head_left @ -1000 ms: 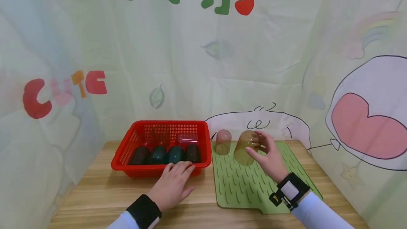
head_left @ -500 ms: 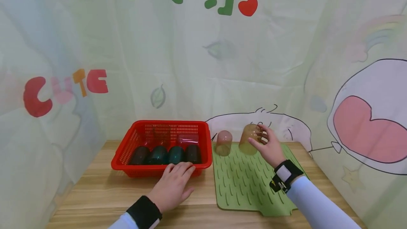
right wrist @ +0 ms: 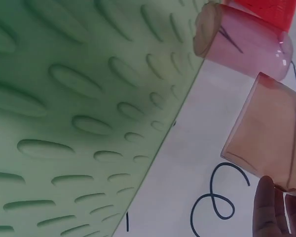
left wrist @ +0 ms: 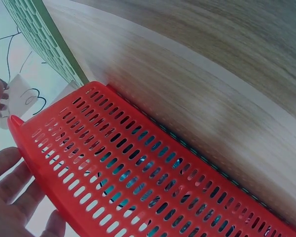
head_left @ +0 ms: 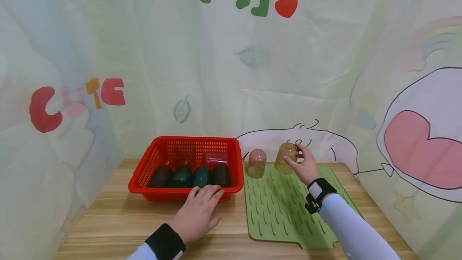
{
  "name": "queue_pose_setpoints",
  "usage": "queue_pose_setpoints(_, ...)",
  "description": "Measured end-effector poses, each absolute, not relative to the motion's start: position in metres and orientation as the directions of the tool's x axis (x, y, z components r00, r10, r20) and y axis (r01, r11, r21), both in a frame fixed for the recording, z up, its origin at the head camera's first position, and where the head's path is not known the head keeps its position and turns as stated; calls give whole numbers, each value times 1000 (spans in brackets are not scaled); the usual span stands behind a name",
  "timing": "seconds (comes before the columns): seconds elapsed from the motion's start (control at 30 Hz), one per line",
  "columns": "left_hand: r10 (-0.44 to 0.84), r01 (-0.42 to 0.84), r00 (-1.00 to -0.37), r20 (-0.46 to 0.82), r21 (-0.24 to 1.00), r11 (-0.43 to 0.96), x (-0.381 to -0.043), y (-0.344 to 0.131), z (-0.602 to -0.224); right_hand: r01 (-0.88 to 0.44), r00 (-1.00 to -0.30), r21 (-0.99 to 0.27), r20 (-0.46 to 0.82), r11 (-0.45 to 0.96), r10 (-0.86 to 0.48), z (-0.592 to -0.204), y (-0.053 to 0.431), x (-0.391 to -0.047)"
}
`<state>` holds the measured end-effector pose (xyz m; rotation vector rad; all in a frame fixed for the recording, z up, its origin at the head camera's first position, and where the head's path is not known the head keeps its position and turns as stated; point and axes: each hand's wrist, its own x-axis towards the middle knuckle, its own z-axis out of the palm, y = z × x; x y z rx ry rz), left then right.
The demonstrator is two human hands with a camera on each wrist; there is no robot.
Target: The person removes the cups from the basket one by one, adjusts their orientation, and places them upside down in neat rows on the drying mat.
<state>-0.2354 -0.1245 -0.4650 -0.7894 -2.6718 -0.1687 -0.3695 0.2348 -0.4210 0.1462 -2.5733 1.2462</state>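
Red bskt (head_left: 162, 191) w/ dark cups (head_left: 181, 177); R hand (head_left: 306, 167) grips amber cup (head_left: 282, 164).

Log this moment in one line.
right hand: holds amber cup clear of green mat | left hand: at basket rim | pink cup: on mat

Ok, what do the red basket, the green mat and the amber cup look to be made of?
Red basket: probably moulded plastic, slightly glossy, with thin slotted walls. Green mat: likely silicone or rubber, matte, with a moulded ridge pattern. Amber cup: smooth, tinted, see-through; glass or clear plastic, can't tell which.
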Motion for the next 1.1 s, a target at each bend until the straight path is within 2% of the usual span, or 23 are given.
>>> queue_pose_setpoints(1.1,496,530,-817,294,47,846,-234,-127,-462,-99,-986,-690,165,717,23,-452,209,-404)
